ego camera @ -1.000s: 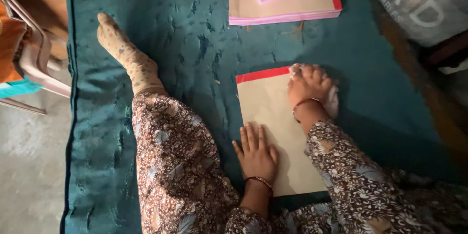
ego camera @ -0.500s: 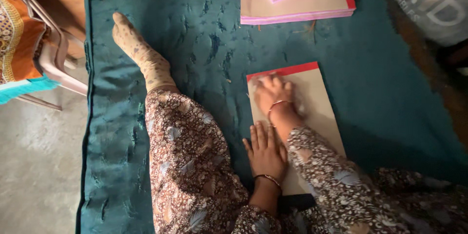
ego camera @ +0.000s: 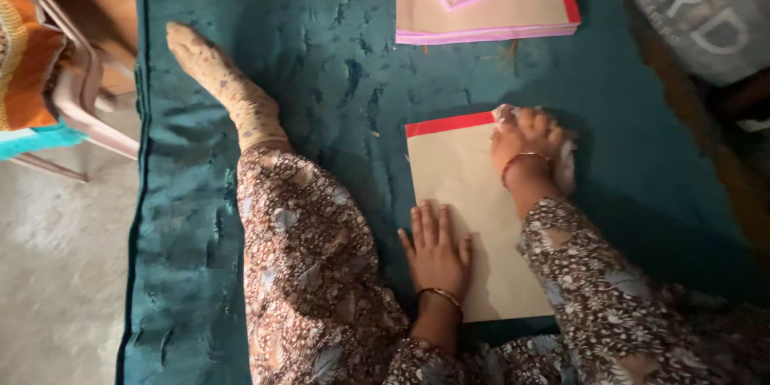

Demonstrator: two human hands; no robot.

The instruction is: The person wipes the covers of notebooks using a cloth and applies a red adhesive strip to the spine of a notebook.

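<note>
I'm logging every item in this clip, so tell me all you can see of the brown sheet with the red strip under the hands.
The brown sheet is a flat rectangle that looks like stiff paper or card, tan, with a red strip along its far edge. It lies flat on the teal mat, long side running away from the person. The left hand presses palm-down on its near left part. The right hand rests at the far right corner, holding a pale cloth. The sleeve hides the near right corner.
</note>
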